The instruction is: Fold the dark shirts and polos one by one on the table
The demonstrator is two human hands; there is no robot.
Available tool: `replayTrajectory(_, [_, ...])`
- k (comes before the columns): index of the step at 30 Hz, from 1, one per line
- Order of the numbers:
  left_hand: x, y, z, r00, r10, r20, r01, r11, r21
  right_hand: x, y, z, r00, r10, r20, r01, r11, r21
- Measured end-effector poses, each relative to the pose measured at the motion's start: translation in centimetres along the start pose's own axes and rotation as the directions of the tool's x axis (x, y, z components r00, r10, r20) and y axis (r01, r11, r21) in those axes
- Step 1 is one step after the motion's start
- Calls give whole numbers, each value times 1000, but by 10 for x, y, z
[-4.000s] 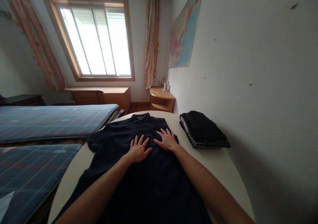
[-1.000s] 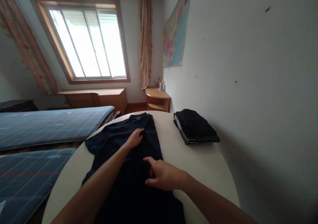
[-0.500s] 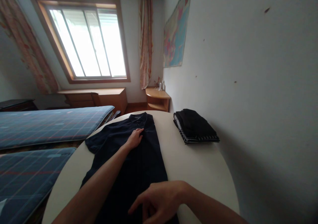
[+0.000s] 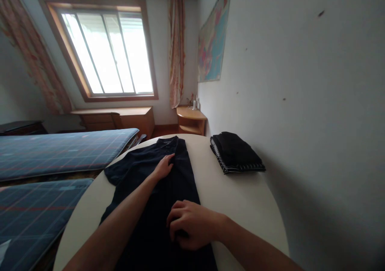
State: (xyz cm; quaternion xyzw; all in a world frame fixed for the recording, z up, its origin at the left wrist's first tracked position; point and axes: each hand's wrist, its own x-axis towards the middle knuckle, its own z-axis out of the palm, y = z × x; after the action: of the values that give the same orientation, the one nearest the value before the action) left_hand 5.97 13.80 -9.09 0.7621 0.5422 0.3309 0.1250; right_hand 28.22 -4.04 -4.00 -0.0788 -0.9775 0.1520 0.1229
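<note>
A dark navy short-sleeved shirt (image 4: 156, 219) lies lengthwise on the round table, its collar (image 4: 167, 141) at the far edge. One sleeve (image 4: 116, 172) spreads out to the left, while the shirt's right side runs in a fairly straight edge with no sleeve showing. My left hand (image 4: 164, 167) rests on the upper chest just below the collar, fingers extended and laid on the cloth. Nearer to me, my right hand (image 4: 192, 224) is over the lower right part of the shirt. Its fingers are loosely bent, with a gap to the thumb and no cloth visibly gripped.
The pale round table (image 4: 240, 211) stands by the white wall on the right. A stack of folded dark clothes (image 4: 237, 152) sits at its far right. Left of the table are blue plaid mattresses (image 4: 60, 150). A wooden corner shelf (image 4: 192, 114) stands behind.
My right hand has moved up and slightly away from me over the shirt, and its pointing index finger has curled in with the others. My left hand stays on the chest of the shirt.
</note>
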Motion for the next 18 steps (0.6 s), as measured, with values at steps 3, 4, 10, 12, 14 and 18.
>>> replayTrajectory(3, [0,0,-1,1000,-6,-9,6,1000,1,1,0,1,999,-32,-30,33,998,44])
replayTrajectory(4, [-1,0,-2,1000,-8,-13,8,1000,5,2,-1,1,998,-45,-48,48,997,67])
replayTrajectory(10, [-9,1,0,1000,-3,-18,5,995,102,-1,-11,-4,996,76,-37,-72,992,106])
replayTrajectory(12, [-14,3,3,1000,4,-7,-2,990,144,-3,-15,-7,979,201,11,-201,971,128])
replayTrajectory(14, [-18,5,6,1000,7,10,-9,984,176,-5,-18,-10,954,289,75,-297,942,153])
replayTrajectory(18, [-23,12,13,998,17,53,-29,976,216,-9,-22,-15,928,329,175,-359,915,184])
